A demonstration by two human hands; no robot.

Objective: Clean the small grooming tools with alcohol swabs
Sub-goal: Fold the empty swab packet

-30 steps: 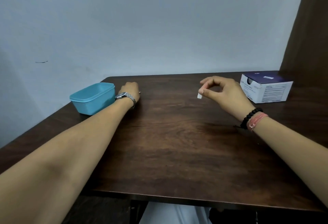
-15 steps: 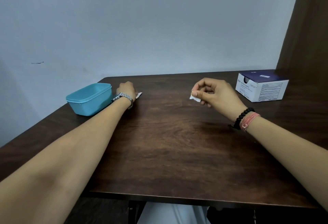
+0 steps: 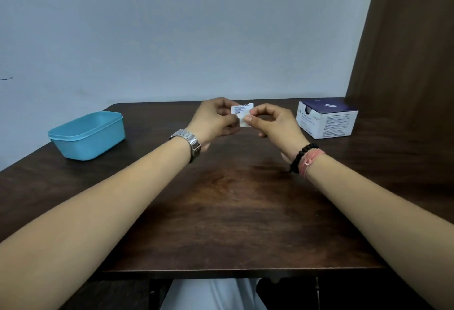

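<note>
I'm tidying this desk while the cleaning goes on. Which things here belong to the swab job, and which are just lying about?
Belongs to the job:
- swab packet, in the left hand
- white swab, pinched by the right hand
- swab box
- blue tub, probably; its contents are hidden

Just there:
- nothing loose on the table; only the wristwatch and bracelets, which are worn

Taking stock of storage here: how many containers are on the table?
2: a light blue plastic tub at the table's left edge, and a white-and-navy cardboard box at the far right. Their contents are hidden.
</note>
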